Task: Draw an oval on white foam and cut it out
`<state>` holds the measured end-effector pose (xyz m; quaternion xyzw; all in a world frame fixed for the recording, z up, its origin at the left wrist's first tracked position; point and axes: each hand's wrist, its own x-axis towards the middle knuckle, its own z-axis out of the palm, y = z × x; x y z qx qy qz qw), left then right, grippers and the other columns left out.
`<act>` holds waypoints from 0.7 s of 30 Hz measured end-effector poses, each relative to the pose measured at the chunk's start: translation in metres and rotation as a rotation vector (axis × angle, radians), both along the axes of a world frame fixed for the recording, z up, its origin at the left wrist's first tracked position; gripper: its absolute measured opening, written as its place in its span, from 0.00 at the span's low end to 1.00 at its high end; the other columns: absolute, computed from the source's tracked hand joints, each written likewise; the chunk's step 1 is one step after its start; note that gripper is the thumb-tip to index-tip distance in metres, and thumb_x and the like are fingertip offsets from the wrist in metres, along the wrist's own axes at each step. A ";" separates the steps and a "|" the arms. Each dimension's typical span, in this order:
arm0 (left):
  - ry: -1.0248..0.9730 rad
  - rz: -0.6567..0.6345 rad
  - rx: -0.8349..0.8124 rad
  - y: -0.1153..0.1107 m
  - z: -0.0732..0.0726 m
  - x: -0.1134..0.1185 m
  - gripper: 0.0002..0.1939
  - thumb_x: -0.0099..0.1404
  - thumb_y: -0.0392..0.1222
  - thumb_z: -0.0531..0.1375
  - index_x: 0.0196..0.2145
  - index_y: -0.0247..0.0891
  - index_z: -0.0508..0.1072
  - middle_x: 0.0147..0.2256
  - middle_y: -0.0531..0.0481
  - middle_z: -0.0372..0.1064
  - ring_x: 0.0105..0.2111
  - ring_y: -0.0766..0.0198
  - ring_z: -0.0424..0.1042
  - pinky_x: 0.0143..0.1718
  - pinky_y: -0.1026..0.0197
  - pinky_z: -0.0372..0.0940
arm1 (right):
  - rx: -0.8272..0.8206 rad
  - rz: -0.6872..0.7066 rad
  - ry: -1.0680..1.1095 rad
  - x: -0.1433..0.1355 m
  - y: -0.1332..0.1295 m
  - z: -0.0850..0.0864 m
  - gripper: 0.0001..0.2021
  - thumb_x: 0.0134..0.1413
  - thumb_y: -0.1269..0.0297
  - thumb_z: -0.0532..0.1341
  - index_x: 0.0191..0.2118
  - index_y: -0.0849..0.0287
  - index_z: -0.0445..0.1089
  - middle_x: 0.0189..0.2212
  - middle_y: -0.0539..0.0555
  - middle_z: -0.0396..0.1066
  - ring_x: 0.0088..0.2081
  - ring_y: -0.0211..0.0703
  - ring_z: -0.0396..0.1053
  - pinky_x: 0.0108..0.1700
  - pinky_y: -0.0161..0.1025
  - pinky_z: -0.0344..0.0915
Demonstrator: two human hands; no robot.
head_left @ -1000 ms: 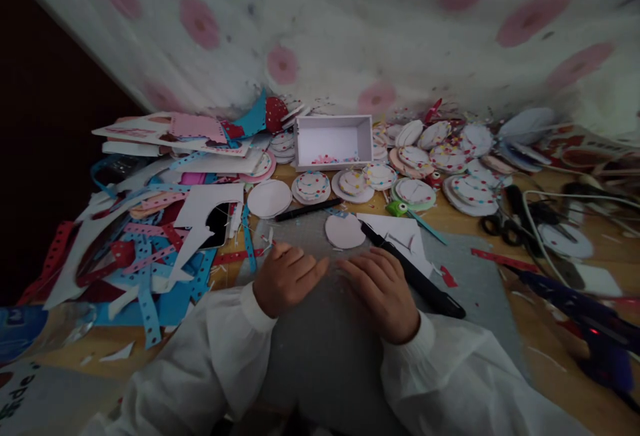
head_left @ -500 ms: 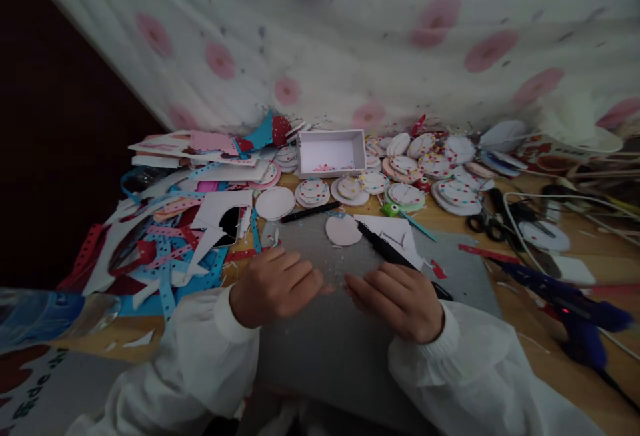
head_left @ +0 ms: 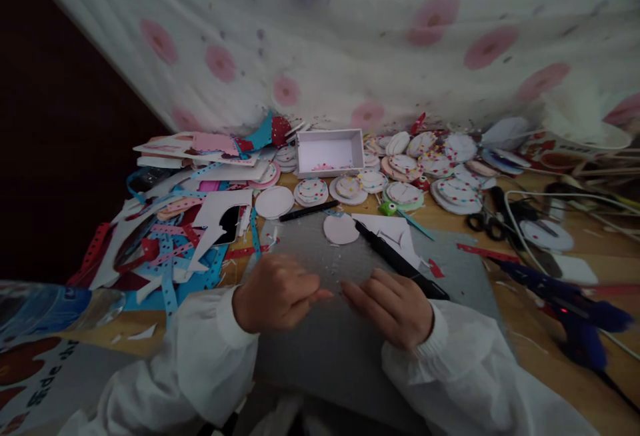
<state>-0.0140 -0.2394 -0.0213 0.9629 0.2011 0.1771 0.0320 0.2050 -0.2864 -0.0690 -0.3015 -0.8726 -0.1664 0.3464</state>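
Over the grey mat (head_left: 320, 363), my left hand (head_left: 280, 295) is curled closed, with one fingertip poking out toward the right. Facing it across a small gap, my right hand (head_left: 393, 304) has its fingers pressed together and bent. Whatever either hand pinches, if anything, is too small or hidden to make out. Just beyond them lies a pale round disc (head_left: 341, 229). A black craft knife (head_left: 395, 256) rests beside my right hand, partly over a white card (head_left: 387, 229). A black pen (head_left: 309, 211) lies at the mat's far edge.
Colourful paper scraps (head_left: 165, 243) pile up at left, near a water bottle (head_left: 55, 306). Behind the mat stand a white box (head_left: 330, 149) and several stacked discs decorated with beads (head_left: 457, 193). A blue glue gun (head_left: 565, 309), scissors (head_left: 485, 226) and a cable lie at right.
My right hand has shifted slightly left and down. The fingertip of my left hand sticks out more plainly. Items on the table stay where they were, apart from a slight view shift.
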 end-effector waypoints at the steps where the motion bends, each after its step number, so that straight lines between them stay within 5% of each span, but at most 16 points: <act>1: -0.008 0.009 -0.071 -0.001 -0.001 0.001 0.25 0.73 0.45 0.45 0.18 0.38 0.60 0.16 0.54 0.60 0.18 0.67 0.60 0.23 0.59 0.48 | -0.001 -0.008 0.003 0.000 0.000 0.000 0.06 0.61 0.73 0.57 0.40 0.65 0.70 0.20 0.49 0.62 0.23 0.37 0.61 0.20 0.37 0.51; 13: -0.053 0.187 -0.680 -0.009 -0.010 0.002 0.27 0.71 0.47 0.49 0.16 0.36 0.53 0.16 0.60 0.43 0.17 0.74 0.48 0.21 0.64 0.44 | 0.015 -0.041 0.030 -0.001 0.000 -0.006 0.07 0.61 0.74 0.57 0.43 0.67 0.69 0.19 0.47 0.61 0.22 0.37 0.61 0.21 0.37 0.52; 17: -0.021 0.204 -0.668 -0.008 -0.015 0.002 0.27 0.71 0.49 0.49 0.16 0.36 0.53 0.15 0.60 0.44 0.17 0.74 0.50 0.21 0.65 0.44 | -0.004 -0.031 0.052 -0.001 0.004 -0.008 0.08 0.63 0.74 0.54 0.42 0.67 0.69 0.18 0.48 0.61 0.21 0.37 0.60 0.21 0.37 0.52; 21: -0.058 0.213 -0.411 -0.008 -0.017 -0.002 0.23 0.72 0.47 0.49 0.21 0.37 0.63 0.18 0.57 0.58 0.20 0.70 0.60 0.24 0.64 0.51 | -0.093 -0.038 0.131 -0.001 0.008 -0.015 0.07 0.62 0.73 0.55 0.42 0.64 0.70 0.19 0.48 0.62 0.23 0.37 0.61 0.23 0.36 0.53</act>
